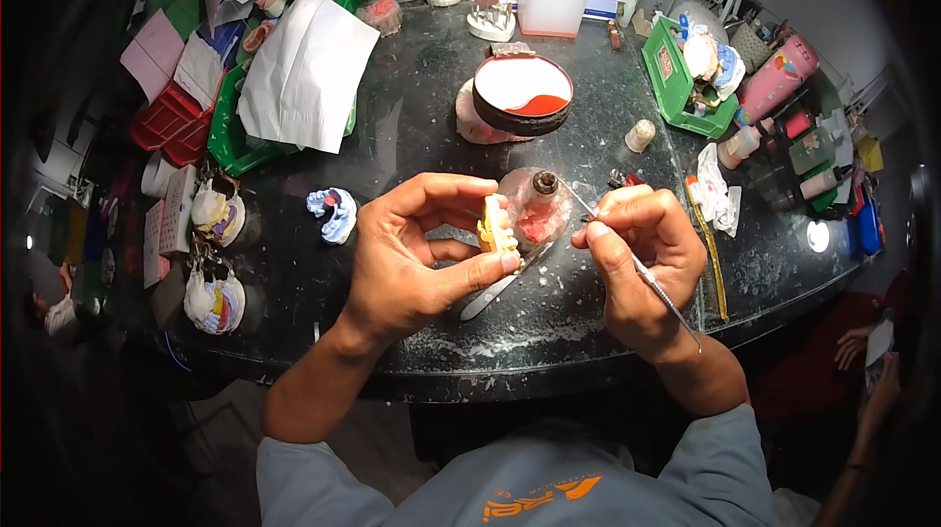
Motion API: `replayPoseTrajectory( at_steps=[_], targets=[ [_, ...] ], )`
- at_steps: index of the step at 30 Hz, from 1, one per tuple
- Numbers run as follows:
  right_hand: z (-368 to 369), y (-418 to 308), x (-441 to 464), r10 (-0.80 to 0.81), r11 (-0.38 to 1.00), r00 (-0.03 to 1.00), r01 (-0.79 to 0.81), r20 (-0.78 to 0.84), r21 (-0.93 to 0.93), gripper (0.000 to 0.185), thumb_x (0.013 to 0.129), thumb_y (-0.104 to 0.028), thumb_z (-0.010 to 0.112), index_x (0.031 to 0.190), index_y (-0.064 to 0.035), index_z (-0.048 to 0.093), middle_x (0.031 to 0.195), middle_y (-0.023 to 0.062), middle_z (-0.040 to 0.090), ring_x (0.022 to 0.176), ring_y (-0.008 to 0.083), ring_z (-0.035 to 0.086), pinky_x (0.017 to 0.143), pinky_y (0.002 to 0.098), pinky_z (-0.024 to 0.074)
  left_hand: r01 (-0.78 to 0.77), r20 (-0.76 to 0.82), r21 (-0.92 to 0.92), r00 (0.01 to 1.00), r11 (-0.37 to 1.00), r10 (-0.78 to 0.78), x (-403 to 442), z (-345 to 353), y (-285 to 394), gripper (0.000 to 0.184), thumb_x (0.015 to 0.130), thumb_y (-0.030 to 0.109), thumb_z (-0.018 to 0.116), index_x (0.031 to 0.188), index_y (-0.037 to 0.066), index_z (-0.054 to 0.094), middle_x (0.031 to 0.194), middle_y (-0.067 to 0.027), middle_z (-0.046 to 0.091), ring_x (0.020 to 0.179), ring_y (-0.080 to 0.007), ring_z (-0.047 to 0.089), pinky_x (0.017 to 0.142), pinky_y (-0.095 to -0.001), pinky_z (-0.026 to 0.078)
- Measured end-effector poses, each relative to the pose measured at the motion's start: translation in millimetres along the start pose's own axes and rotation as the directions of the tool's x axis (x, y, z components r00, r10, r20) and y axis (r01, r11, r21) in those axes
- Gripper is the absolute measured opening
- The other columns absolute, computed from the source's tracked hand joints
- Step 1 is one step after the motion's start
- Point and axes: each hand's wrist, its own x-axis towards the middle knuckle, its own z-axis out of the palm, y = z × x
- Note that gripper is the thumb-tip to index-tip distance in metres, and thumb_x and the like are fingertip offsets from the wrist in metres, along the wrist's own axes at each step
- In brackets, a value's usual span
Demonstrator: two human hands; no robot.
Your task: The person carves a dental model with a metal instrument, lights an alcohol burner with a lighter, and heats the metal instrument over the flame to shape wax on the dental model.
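My left hand (412,248) is closed on a small yellow dental model (495,226), held upright between thumb and fingertips. In my right hand (647,257) is a thin metal dental carver (659,294), gripped like a pen. Its upper tip points up and left toward the model, apart from it. Just behind and between the hands stands a glass spirit burner (541,213) with a dark neck and pink material in or under it. A metal blade (490,299) lies on the bench beneath the left hand's thumb.
On the black bench (421,355), a blue-and-white dental cast (333,215) and mounted casts (216,303) sit left. Behind are a round dish of red and white material (522,91) and a paper-covered green tray (225,120). A yellow-handled brush (708,243) lies right; another person's hand (853,346) shows beyond.
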Motion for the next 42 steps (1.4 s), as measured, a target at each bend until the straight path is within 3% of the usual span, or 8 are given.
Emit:
replayPoseTrajectory(
  at_steps=[3, 10, 14, 17, 27, 38, 42],
  targets=[
    [2, -2, -1, 0.038, 0.997, 0.999, -0.038, 0.003, 0.060, 0.010, 0.085, 0.006, 0.064, 0.091, 0.0029, 0.056, 0.082, 0.0117, 0.064, 0.073, 0.0135, 0.066, 0.065, 0.0240, 0.0533, -0.006, 0.002, -0.006, 1.000, 1.000, 0.006, -1, 0, 0, 0.052, 0.073, -0.011, 0.076, 0.120, -0.005, 0.056, 0.114, -0.0188, 0.063, 0.105, -0.0212, 0.065, 0.086, -0.0359, 0.061],
    [2, -4, -5, -0.208, 0.978, 0.962, 0.200, 0.180, 0.058, 0.012, 0.080, 0.009, 0.065, 0.090, 0.0051, 0.059, 0.089, 0.0183, 0.069, 0.077, 0.0191, 0.069, 0.069, 0.0258, 0.0538, -0.029, -0.004, 0.018, 1.000, 0.999, 0.029, -1, 1, -1, 0.053, 0.072, -0.013, 0.076, 0.119, -0.005, 0.055, 0.114, -0.0186, 0.063, 0.104, -0.0210, 0.065, 0.086, -0.0352, 0.061],
    [5, -6, -14, -0.095, 0.989, 0.985, 0.077, 0.141, 0.128, 0.015, 0.080, 0.010, 0.066, 0.093, 0.0067, 0.058, 0.088, 0.0190, 0.070, 0.081, 0.0216, 0.072, 0.074, 0.0288, 0.0573, -0.033, -0.016, 0.025, 0.999, 0.999, 0.033, -1, 2, -1, 0.053, 0.071, -0.012, 0.078, 0.118, -0.004, 0.055, 0.113, -0.0179, 0.063, 0.104, -0.0207, 0.065, 0.086, -0.0349, 0.061],
    [11, -9, -16, -0.019, 0.979, 0.995, -0.001, 0.093, 0.205, 0.015, 0.082, 0.011, 0.064, 0.095, 0.0071, 0.057, 0.087, 0.0192, 0.070, 0.084, 0.0204, 0.072, 0.074, 0.0287, 0.0583, -0.056, -0.055, -0.013, 0.997, 0.998, 0.056, 0, 5, -2, 0.049, 0.071, -0.006, 0.083, 0.113, -0.004, 0.059, 0.101, -0.0131, 0.066, 0.097, -0.0173, 0.067, 0.080, -0.0315, 0.063],
    [9, -10, -14, 0.064, 0.954, 0.989, -0.099, 0.131, 0.285, 0.012, 0.085, 0.010, 0.064, 0.094, 0.0061, 0.057, 0.089, 0.0178, 0.070, 0.084, 0.0175, 0.071, 0.073, 0.0273, 0.0580, -0.030, -0.030, -0.042, 0.999, 0.999, 0.029, 1, 4, -3, 0.049, 0.071, -0.005, 0.083, 0.114, -0.004, 0.059, 0.102, -0.0130, 0.066, 0.097, -0.0170, 0.066, 0.079, -0.0307, 0.063],
    [9, -11, -14, 0.090, 0.947, 0.987, -0.125, 0.130, 0.297, 0.011, 0.085, 0.011, 0.063, 0.092, 0.0059, 0.057, 0.088, 0.0171, 0.070, 0.082, 0.0170, 0.071, 0.071, 0.0273, 0.0581, -0.016, -0.020, -0.046, 1.000, 0.999, 0.015, 1, 4, -2, 0.049, 0.072, -0.005, 0.082, 0.115, -0.005, 0.059, 0.102, -0.0128, 0.066, 0.097, -0.0162, 0.066, 0.078, -0.0303, 0.063],
    [8, -10, -15, 0.072, 0.955, 0.989, -0.106, 0.130, 0.278, 0.011, 0.084, 0.011, 0.063, 0.091, 0.0063, 0.057, 0.086, 0.0167, 0.070, 0.083, 0.0193, 0.072, 0.072, 0.0282, 0.0584, 0.006, 0.015, -0.021, 1.000, 1.000, -0.006, 0, 1, 0, 0.052, 0.073, -0.011, 0.077, 0.119, -0.007, 0.055, 0.113, -0.0194, 0.063, 0.104, -0.0206, 0.065, 0.085, -0.0338, 0.062]
  ],
)
